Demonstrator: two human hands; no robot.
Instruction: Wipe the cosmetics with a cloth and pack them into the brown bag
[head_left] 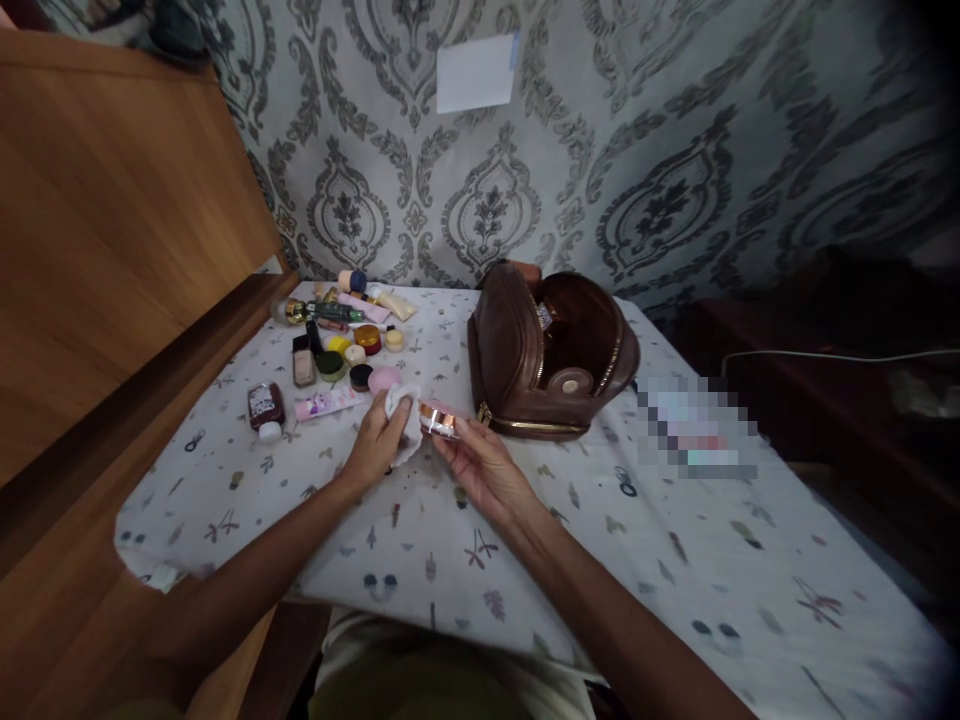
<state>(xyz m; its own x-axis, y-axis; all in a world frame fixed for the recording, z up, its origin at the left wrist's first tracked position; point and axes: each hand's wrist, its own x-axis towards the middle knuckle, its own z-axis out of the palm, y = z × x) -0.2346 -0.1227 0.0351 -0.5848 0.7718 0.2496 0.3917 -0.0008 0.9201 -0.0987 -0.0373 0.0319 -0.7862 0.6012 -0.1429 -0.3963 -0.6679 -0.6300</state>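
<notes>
My left hand (373, 440) is closed on a crumpled white cloth (407, 450), close beside my right hand. Between the fingers of my right hand (480, 462) is a small round jar (439, 420) with a shiny copper-coloured band. The cloth is next to the jar's left side; whether they touch is hard to tell. Just beyond my left hand lie a pink round item (385, 379) and a pink-and-white tube (328, 402). Behind my right hand stands a brown leather bag (510, 350), unzipped, its dark interior showing.
Several jars, tubes and bottles crowd the table's back left, with a dark red bottle (266, 408) nearest. A blurred flat item (697, 428) lies right of the bag. A wooden panel (127, 220) borders the left, patterned wallpaper (491, 200) the back.
</notes>
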